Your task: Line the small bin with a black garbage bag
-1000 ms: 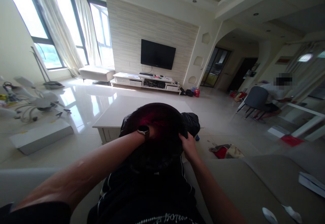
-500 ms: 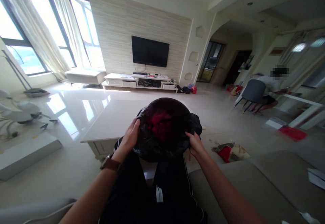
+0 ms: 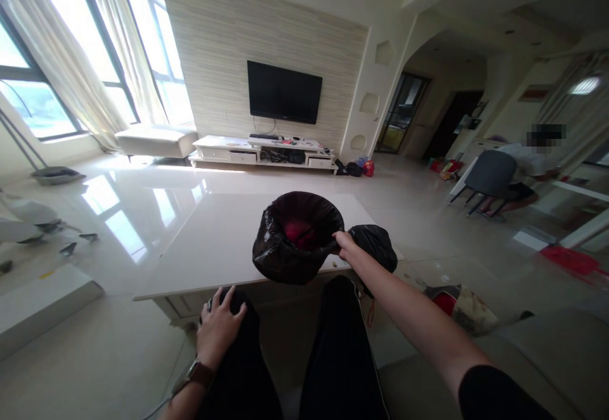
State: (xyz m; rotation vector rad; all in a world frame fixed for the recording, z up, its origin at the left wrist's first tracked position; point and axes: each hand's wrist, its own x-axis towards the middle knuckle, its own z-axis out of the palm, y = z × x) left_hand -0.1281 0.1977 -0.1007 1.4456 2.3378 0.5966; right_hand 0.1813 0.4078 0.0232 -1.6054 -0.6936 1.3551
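Two hands show, and we take them from the left: our left hand (image 3: 219,326), a watch at its wrist, lies palm down on the left knee of our black trousers (image 3: 247,369), fingers loosely spread and holding nothing. Up and to the right of those fingers, the round bin lined with a glossy black plastic bag (image 3: 295,237), something red inside it, sits at the near edge of the white low table (image 3: 214,249). Our right hand (image 3: 346,246) pinches the bag's rim on its right side, and just beyond those fingertips a bunched black plastic bag (image 3: 378,245) rests against them.
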